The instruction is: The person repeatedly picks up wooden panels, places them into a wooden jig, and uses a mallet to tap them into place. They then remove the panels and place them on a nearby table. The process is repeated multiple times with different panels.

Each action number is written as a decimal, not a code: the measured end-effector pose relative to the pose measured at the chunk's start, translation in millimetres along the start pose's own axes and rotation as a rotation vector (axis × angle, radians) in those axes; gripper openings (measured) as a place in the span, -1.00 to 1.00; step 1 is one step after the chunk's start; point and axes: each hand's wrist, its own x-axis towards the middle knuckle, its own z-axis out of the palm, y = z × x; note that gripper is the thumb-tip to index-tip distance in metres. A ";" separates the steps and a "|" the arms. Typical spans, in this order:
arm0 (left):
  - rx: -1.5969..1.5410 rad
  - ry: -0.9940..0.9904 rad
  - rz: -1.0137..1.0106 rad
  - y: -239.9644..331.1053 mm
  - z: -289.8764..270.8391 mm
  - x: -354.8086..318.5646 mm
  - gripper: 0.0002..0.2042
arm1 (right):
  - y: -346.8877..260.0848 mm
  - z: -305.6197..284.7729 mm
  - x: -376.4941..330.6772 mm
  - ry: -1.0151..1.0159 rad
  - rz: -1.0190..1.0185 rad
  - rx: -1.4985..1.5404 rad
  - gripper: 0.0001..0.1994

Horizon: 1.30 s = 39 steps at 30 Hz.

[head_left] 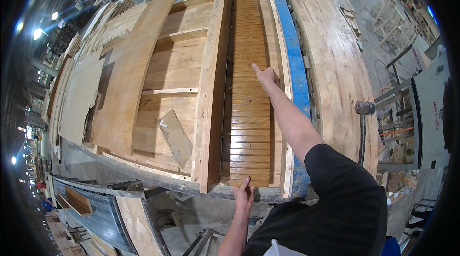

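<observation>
A long, narrow brown varnished wooden panel (249, 122) with grooves across it and a few small dark holes lies lengthwise before me, inside a shallow wooden frame. At its near end my left hand (244, 196) grips the edge, thumb on top and fingers below. My right hand (266, 76) holds the panel's right edge farther up; its thumb rests on the top face and the other fingers are curled, partly hidden. Just left of the panel stands a thick wooden rail (211, 93).
A compartmented wooden frame (172, 64) with a torn cardboard piece (176, 141) lies on the left, beside a plywood sheet (124, 74). To the right run a blue-painted beam (293, 50) and a wide wooden board (330, 59) with a mallet (365, 108) at its edge.
</observation>
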 end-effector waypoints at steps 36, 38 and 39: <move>0.403 -0.169 0.030 20.7 -39.4 12.7 -0.63 | 159.6 -280.2 -174.8 0.568 -0.714 -0.898 -0.65; 0.384 -0.083 0.035 20.9 -33.5 11.0 -0.64 | 167.1 -279.4 -188.7 0.605 -0.824 -0.880 -0.67; 0.375 -0.042 0.041 21.2 -31.9 7.4 -0.65 | 163.2 -277.2 -193.9 0.589 -0.786 -0.885 -0.68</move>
